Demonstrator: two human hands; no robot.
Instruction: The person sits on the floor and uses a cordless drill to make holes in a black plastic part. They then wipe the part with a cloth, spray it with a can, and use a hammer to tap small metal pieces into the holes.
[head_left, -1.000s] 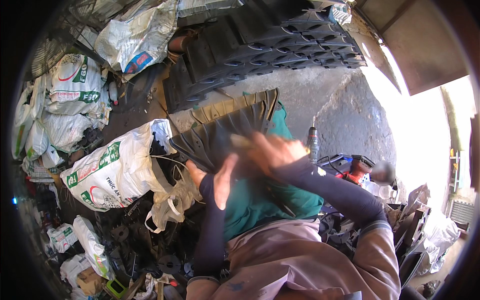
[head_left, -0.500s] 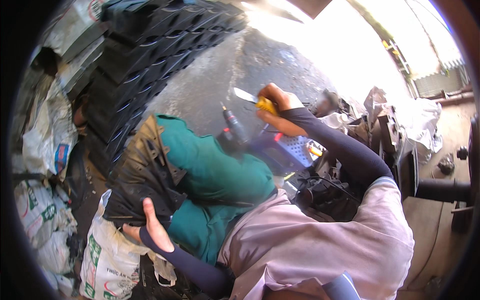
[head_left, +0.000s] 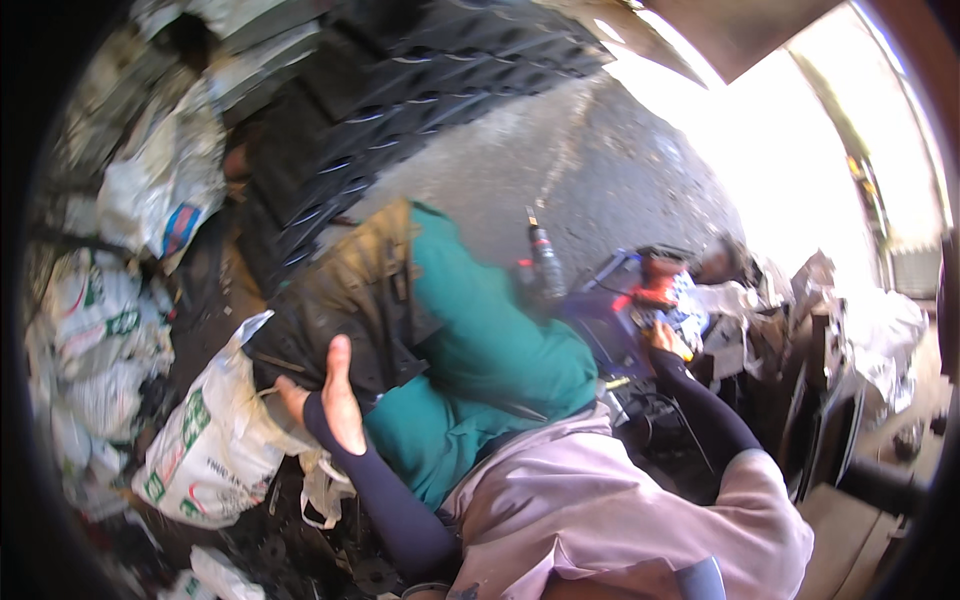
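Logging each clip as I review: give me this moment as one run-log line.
left hand: open, resting on dark leather piece | right hand: reaching into blue crate, grip unclear | teal cloth on lap | white sack at left

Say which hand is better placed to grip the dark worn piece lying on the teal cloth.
Left. The left hand is open and rests right at the edge of the dark worn piece. The right hand is far off at the blue crate, apparently busy with a yellow-handled tool.

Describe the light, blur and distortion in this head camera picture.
Head view: sunlight burns the upper right to white; the sacks at left sit in shade; the whole frame is smeared, and the right hand is least clear; the left hand is sharper; fisheye bends the tyre and darkens the rim.
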